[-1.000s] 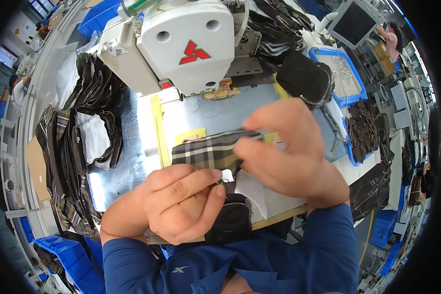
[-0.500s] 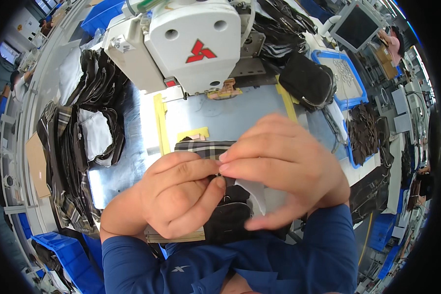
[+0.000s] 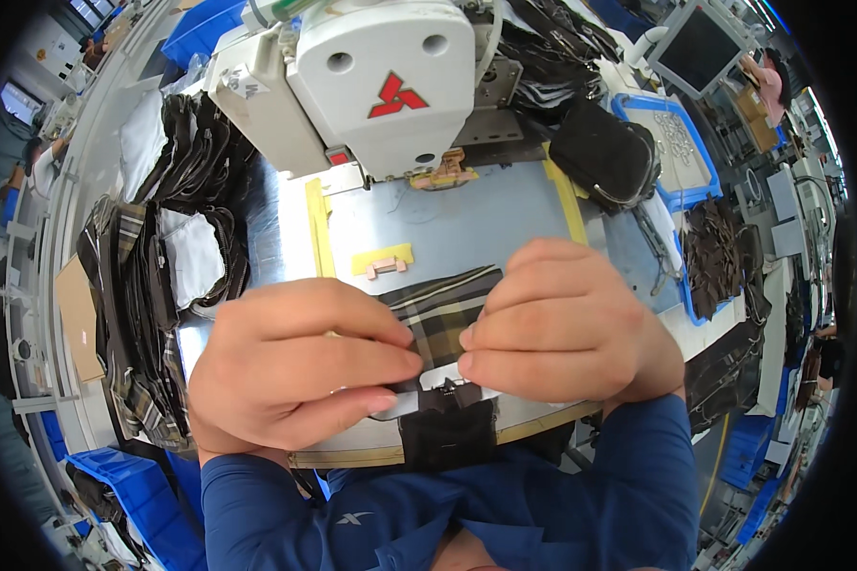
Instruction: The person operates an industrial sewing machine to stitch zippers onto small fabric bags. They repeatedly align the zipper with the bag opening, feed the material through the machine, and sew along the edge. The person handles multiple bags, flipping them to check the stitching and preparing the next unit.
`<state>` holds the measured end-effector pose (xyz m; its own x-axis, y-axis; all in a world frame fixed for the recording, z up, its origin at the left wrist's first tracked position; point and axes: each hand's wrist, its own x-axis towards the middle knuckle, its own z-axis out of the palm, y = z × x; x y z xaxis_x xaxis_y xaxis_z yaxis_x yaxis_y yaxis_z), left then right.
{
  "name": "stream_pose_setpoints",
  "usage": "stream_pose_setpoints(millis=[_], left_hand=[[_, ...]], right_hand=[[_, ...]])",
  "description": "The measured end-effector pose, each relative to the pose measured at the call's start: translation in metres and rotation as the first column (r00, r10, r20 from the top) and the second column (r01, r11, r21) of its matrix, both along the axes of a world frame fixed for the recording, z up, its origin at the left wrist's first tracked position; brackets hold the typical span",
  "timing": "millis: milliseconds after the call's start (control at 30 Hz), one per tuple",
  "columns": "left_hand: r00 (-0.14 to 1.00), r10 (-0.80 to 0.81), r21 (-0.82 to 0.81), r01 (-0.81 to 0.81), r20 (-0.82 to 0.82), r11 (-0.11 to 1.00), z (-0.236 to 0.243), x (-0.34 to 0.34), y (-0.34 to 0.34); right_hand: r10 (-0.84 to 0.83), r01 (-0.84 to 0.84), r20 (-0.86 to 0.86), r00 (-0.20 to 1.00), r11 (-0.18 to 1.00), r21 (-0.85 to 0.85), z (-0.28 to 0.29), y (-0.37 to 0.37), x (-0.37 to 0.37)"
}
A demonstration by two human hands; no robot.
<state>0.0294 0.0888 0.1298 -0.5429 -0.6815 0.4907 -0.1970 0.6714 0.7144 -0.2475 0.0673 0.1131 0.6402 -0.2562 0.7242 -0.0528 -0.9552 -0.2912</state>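
Note:
A plaid fabric piece (image 3: 438, 324) in brown, black and cream lies on the machine bed in front of me, between my two hands. My left hand (image 3: 300, 366) has its fingers bunched at the left edge of the cloth, near a white strip along its lower side. At the opposite edge, my right hand (image 3: 567, 328) pinches the cloth with thumb and fingertips together. Below the white strip (image 3: 438, 377), a small dark fitting joins a black fabric part (image 3: 449, 436) that hangs over the table's front edge. My fingers partly hide the cloth's sides.
A white sewing machine head (image 3: 386, 90) stands beyond my hands. Yellow tape (image 3: 320, 228) marks the metal bed. Stacked dark and plaid pieces (image 3: 133, 305) lie left. Right are a black pouch (image 3: 605, 152), a blue tray (image 3: 700, 152) and a monitor (image 3: 698, 48).
My hands have moved apart from their joined pinch to opposite sides of the cloth. The plaid piece is now more exposed, and the black part sits lower at the table edge.

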Motion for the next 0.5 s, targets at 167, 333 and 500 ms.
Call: stream_pose_setpoints(millis=[167, 333, 500], left_hand=[[0.996, -0.087, -0.168, 0.085, -0.009, 0.982, -0.004, -0.003, -0.008], [0.990, -0.102, -0.157, 0.117, 0.100, 0.981, 0.001, -0.001, -0.007], [0.985, 0.103, -0.270, -0.061, 0.142, 0.961, -0.002, -0.006, 0.005]], right_hand=[[0.011, -0.011, -0.006, 1.000, 1.000, 0.000, -0.001, 0.000, -0.001], [0.015, -0.015, 0.014, 1.000, 1.000, -0.005, -0.002, 0.000, 0.001], [0.012, -0.012, 0.011, 1.000, 1.000, -0.003, -0.002, 0.000, 0.000]])
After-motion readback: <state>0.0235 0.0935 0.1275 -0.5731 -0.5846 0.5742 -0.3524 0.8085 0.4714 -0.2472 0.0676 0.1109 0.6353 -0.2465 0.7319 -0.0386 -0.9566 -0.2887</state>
